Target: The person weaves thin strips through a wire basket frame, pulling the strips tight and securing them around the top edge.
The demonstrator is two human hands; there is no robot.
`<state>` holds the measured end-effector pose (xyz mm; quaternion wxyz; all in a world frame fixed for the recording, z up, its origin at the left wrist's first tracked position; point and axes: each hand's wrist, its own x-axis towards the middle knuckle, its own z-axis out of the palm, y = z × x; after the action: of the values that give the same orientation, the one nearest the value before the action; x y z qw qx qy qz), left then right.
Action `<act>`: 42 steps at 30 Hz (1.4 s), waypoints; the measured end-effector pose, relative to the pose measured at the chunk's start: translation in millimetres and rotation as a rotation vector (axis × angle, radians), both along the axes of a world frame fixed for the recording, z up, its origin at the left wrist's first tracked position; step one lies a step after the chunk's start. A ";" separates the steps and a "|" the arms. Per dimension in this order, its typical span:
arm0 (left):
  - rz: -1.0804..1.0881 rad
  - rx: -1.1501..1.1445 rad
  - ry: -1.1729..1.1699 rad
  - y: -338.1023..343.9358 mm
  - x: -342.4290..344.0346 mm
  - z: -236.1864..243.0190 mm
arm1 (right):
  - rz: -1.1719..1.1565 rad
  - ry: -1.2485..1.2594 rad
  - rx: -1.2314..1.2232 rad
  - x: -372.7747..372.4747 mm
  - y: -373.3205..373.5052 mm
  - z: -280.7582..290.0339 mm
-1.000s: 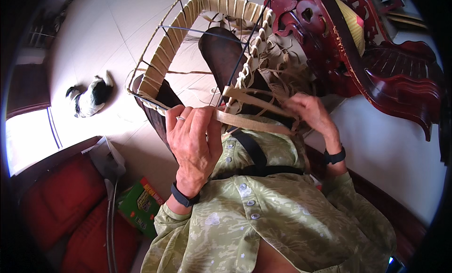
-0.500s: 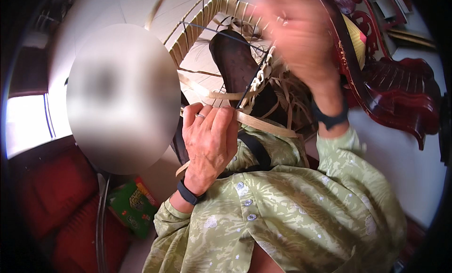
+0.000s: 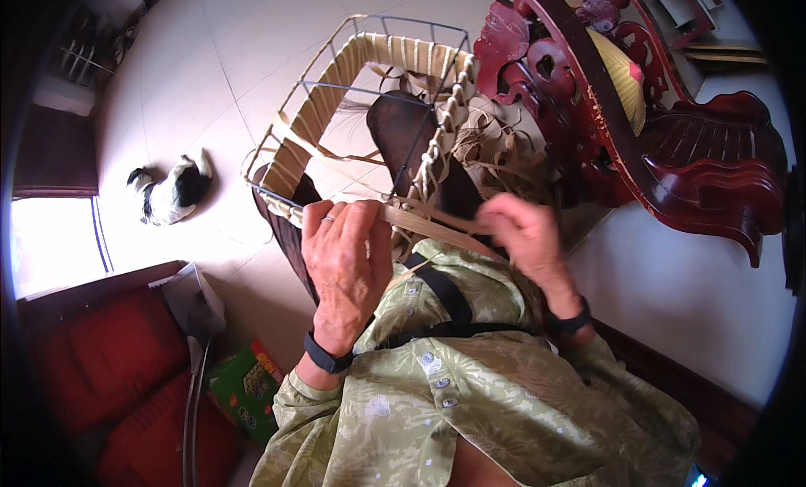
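Note:
A wire-frame basket [image 3: 290, 164], partly wrapped in flat beige weaving strips, rests over my lap and legs. My left hand [image 3: 342, 256] is closed over its near corner, gripping the rim together with a strip; the fingertips are hidden behind the frame. From there a beige strip [image 3: 437, 228] stretches to the right across my lap. At the strip's far end my right hand [image 3: 529, 242] has its fingers curled in a pinch around it. Another loose strip [image 3: 315, 147] crosses the basket's open middle. White lacing runs down the basket's right edge.
A tangle of loose strips [image 3: 495, 138] lies beyond my right hand. Carved red wooden furniture [image 3: 672, 180] stands at right, with a yellow conical hat [image 3: 620, 80] behind it. At left are a black-and-white animal [image 3: 175, 193] on the tiles, red cushions [image 3: 109, 340] and a green package [image 3: 245, 390].
My right hand has come down from above the basket to beside the strip on the right. The basket and my left hand have shifted slightly left. The blurred patch at left is gone.

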<state>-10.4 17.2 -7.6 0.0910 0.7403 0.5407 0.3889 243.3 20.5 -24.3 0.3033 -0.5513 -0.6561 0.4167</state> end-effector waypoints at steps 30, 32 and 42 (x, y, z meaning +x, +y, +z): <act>-0.012 -0.003 -0.025 -8.5 0.8 1.1 | -1.036 -0.651 -0.434 248.5 -5.7 -112.7; -0.020 -0.012 -0.041 -8.2 0.9 -0.5 | -0.964 -0.833 -0.629 297.8 -11.0 -150.6; 0.005 0.001 -0.011 -9.8 1.7 1.6 | 0.174 -0.276 0.513 -59.9 12.8 -6.1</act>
<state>-8.6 7.4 -6.0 0.0928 0.7369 0.5416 0.3937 183.3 33.4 -30.5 0.3038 -0.4498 -0.8196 0.1833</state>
